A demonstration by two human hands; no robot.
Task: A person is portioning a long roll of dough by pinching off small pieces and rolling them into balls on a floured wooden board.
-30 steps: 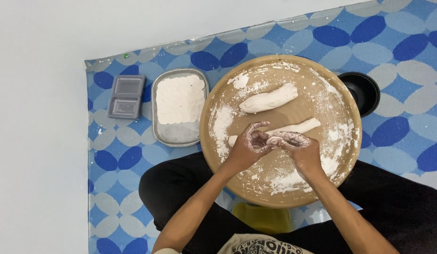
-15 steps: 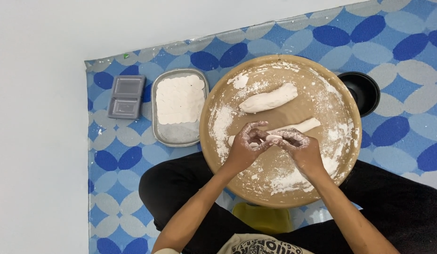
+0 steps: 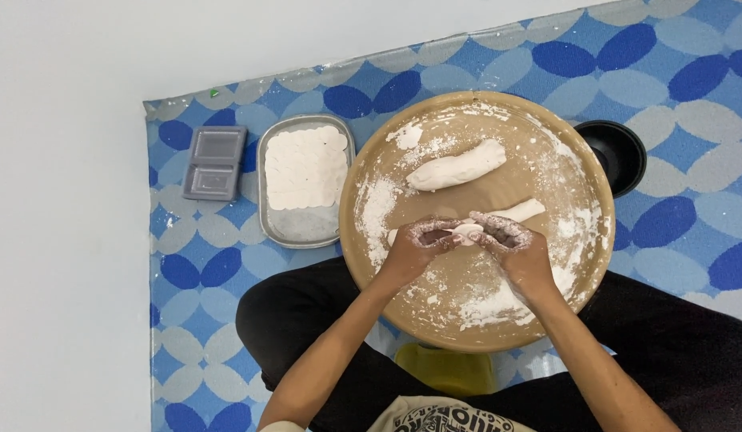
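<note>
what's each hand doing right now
Left hand: fingers closed on the dough roll.
Right hand: fingers closed on the same dough roll.

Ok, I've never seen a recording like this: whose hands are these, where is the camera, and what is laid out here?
The camera sits on the person's head and looks down. The floury left hand and right hand pinch one long white dough roll over a round tan wooden board. A second, thicker dough log lies farther up the board. Beside it stand a metal tray of flat white dough rounds, a grey two-part plastic container and a black bowl, all on a blue patterned mat.
</note>
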